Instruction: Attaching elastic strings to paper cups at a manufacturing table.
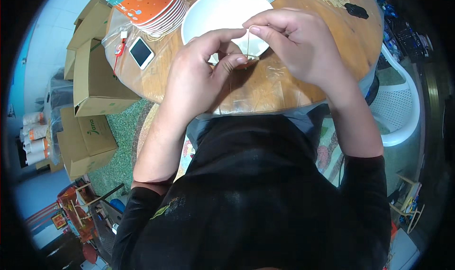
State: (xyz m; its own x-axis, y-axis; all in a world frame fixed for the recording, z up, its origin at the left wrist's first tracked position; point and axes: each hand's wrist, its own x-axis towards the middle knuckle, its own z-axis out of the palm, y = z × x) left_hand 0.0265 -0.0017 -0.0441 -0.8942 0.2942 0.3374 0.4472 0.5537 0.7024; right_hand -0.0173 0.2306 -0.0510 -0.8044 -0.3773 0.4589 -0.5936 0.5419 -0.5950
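Fingers (265, 31) of the right hand (305, 45) are closed in a pinch; on the left hand (194, 66), thumb and curled fingers press together while the index reaches forward. Both work over the round wooden tabletop (270, 97), at the near side of a white bowl (222, 9), a stack of orange printed paper tubs (151, 7) standing to its left. A steady, gentle pull against a firm left thumb should suit this step. Smallest is the thin tan strand (249, 42), running straight from the right fingertips down to the left thumb.
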